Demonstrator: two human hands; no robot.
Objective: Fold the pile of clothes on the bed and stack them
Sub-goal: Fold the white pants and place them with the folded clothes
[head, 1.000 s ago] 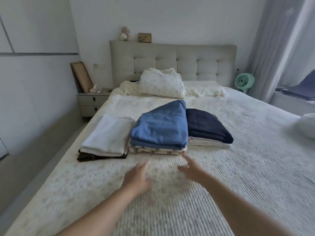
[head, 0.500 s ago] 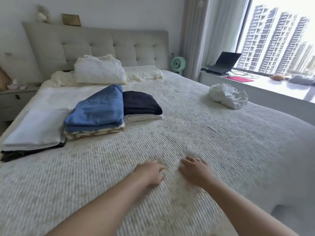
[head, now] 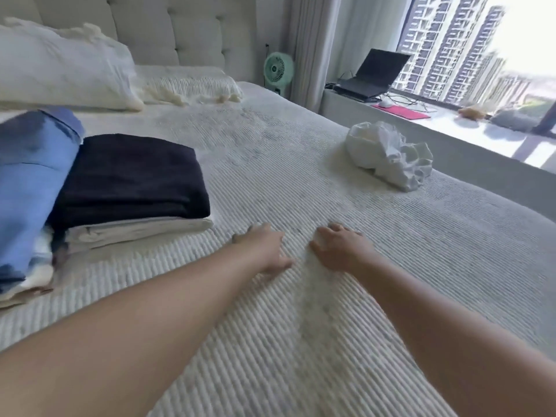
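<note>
With my left hand [head: 264,248] and right hand [head: 340,251] empty, fingers spread on the ribbed cream bedspread [head: 270,341], I judge reaching the crumpled white garment [head: 388,152] ahead-right comes next, beyond the folded dark navy stack [head: 129,176].

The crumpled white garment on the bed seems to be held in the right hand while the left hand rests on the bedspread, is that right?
Not quite: in the head view, the crumpled white garment lies untouched, well beyond the right hand, which holds nothing. The left hand does rest on the bedspread.
</note>
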